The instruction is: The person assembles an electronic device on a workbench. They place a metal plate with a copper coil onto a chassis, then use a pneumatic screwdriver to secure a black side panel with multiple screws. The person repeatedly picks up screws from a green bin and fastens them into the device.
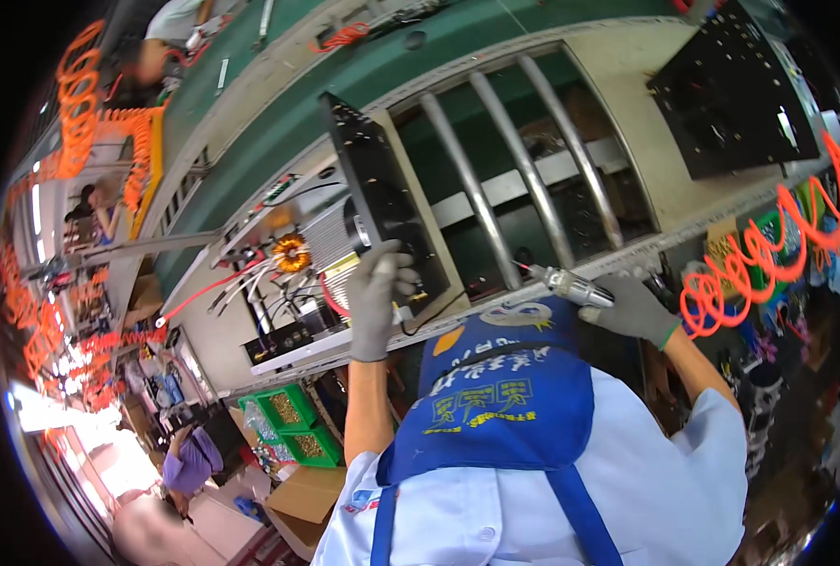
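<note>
My left hand [379,292], in a grey glove, is curled at the near end of a black metal panel [373,165] that stands tilted on edge. Beside that panel lies an open electronic assembly with a finned metal heatsink [330,226], a copper-wound ring coil [292,253] and loose red, white and black wires. My right hand [635,309], also gloved, is closed around a silver air screwdriver [576,287], its bit pointing left toward the bench edge. The palm hides part of the tool.
Metal rollers [543,160] bridge a gap in the bench right of the assembly. Another black perforated panel [731,99] lies at far right. An orange coiled hose [760,255] hangs near my right arm. Green bins [293,420] of small parts stand lower left; other people work at far left.
</note>
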`<state>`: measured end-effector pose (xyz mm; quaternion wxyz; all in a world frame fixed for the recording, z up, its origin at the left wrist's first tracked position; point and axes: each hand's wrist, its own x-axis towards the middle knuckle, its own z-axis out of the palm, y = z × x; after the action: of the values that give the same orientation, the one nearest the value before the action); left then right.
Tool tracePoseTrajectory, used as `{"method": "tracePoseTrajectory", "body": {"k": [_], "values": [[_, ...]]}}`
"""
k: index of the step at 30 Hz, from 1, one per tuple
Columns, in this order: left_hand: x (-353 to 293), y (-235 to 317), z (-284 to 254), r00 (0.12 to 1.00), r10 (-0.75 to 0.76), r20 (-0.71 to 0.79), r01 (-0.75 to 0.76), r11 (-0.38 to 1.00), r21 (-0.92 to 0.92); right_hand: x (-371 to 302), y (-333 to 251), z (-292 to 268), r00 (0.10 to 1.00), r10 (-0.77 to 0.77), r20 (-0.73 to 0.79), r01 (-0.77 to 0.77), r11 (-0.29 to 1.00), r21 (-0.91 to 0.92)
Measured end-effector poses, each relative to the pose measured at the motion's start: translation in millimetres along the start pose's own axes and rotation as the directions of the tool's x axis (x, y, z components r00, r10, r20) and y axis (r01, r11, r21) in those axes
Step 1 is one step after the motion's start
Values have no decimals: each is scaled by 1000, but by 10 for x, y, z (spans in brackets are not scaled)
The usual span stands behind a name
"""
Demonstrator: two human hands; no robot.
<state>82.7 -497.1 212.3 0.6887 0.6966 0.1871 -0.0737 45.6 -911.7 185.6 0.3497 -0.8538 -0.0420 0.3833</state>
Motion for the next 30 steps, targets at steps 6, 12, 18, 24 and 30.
{"method": "tracePoseTrajectory", "body": {"k": [6, 12, 18, 24, 30], "values": [[-1, -8, 215, 998, -26, 53, 35, 982, -186, 290, -1037, 135, 921, -340, -191, 363, 926, 101], [42, -42, -4, 998, 18, 68, 22, 839, -544, 524, -1290, 200, 899, -414, -146, 434, 888, 153], [-32, -9, -170, 994, 35, 101, 3, 935, -355, 902, -988, 488, 970, -240, -28, 207, 765, 610], [-52, 99, -106, 984, -5, 180, 61, 949, -308, 874, -987, 640, 966, -17, 257, -175, 689, 703], [96, 158, -143, 962, -33, 271, 109, 956, -271, 893, -1008, 695, 951, 90, 296, -282, 647, 708]]}}
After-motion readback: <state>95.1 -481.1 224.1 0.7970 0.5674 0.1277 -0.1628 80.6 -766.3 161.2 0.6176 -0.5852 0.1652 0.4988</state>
